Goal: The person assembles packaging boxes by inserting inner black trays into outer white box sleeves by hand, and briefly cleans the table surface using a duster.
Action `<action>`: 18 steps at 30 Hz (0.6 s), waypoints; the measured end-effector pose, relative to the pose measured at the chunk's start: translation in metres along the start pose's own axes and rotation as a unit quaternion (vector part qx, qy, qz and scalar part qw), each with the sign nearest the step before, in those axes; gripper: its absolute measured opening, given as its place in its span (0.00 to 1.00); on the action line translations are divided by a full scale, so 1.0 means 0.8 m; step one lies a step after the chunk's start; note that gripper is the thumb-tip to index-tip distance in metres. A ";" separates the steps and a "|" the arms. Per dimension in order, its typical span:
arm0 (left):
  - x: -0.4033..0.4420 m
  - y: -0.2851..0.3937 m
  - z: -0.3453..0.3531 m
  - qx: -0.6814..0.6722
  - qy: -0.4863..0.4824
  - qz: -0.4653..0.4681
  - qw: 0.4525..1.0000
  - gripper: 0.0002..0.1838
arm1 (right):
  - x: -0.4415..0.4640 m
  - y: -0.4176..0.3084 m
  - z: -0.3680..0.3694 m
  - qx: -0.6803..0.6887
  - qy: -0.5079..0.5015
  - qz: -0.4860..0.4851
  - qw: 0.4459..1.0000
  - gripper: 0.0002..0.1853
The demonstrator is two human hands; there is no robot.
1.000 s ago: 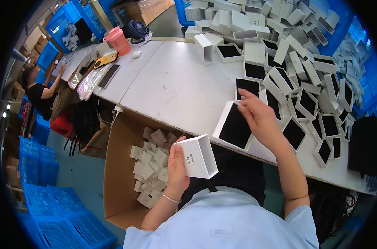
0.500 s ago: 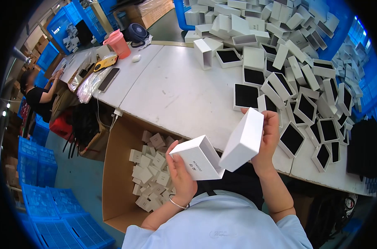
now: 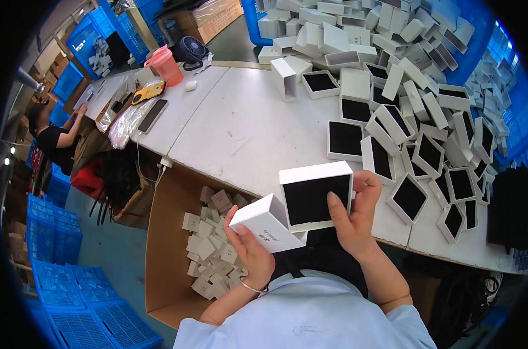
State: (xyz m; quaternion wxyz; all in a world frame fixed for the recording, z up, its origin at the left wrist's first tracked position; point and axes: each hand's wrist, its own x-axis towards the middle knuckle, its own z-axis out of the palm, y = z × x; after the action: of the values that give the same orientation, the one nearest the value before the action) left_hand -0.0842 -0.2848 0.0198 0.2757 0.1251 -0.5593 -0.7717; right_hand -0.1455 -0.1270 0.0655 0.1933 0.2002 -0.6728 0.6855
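Observation:
My left hand is closed on a white box lid with dark lettering, tilted so its open side faces right. In my right hand is a white box base with a black lining, its open face toward me and the thumb pressing on the black. The two parts are close together, the base slightly above and overlapping the lid's right end in view. Below my left hand, a cardboard carton holds many small white boxes.
Loose white boxes with black linings are heaped on the right of the white table. Blue crates stand behind. A phone, a pink jug and a small fan sit at the left. Another person sits farther left.
My right hand has turned the box base, so its black lining now shows instead of its white outside. The lid in my left hand has shifted slightly left and tilted.

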 end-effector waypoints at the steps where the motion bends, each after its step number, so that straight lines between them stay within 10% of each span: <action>1: 0.003 0.002 0.001 0.001 0.005 -0.003 1.000 0.23 | -0.001 -0.002 0.001 0.000 0.000 0.000 1.000 0.24; 9: 0.032 0.007 -0.019 -0.008 -0.014 0.032 0.999 0.23 | -0.023 -0.013 -0.011 -0.197 -0.069 -0.099 0.973 0.32; 18: 0.026 0.017 -0.017 0.149 -0.104 0.057 0.982 0.27 | -0.036 -0.018 0.000 -0.003 -0.171 -0.042 0.984 0.45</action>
State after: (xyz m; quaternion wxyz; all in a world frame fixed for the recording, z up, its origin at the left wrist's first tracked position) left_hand -0.0902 -0.3105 0.0303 0.2382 0.0520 -0.6996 -0.6716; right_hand -0.1137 -0.1264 0.0623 0.1047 0.3425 -0.6889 0.6302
